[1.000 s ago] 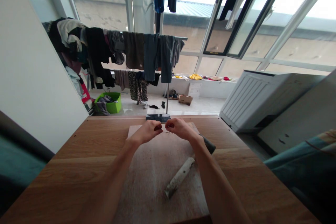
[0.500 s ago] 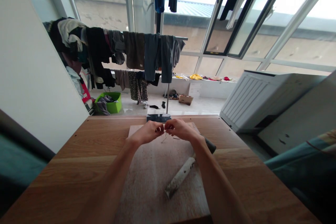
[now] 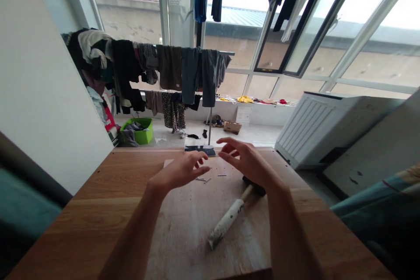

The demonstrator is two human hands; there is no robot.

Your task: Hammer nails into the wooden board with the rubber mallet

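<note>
A hammer (image 3: 231, 215) lay aslant on a pale, worn board (image 3: 183, 227), its handle pointing back toward the person and to the left. The grip was dirty white, with dark blotches along it and a grimy, greenish near end. Between grip and head ran a short stretch of bare tan wood. The head was black and blocky; the right hand (image 3: 247, 162) hid part of it.

Beyond the hammer's handle and left of its head, a few slim, nail-like metal pins (image 3: 222, 175) lay on the board. They were straight, pale grey and faintly shiny. One lay nearly crosswise by itself; others lay close together near the left hand (image 3: 183, 169). They were too small for their heads or points to be made out.

The left hand hovered above the board, to the left of the hammer's head, its thumb and forefinger well parted with nothing visible between them. The right hand hung just beyond the hammer's head, fingers loosely curved, thumb and forefinger apart, and no object showing in its grasp.

Farther beyond the hammer, a dark, glossy slab (image 3: 211, 151) like a phone sat near the far edge of the wood-grained table (image 3: 98, 210). Past the table, to the hammer's far left, a bright green tub (image 3: 146, 134) of clothes (image 3: 131, 136) stood on the pale floor (image 3: 164, 139).
</note>
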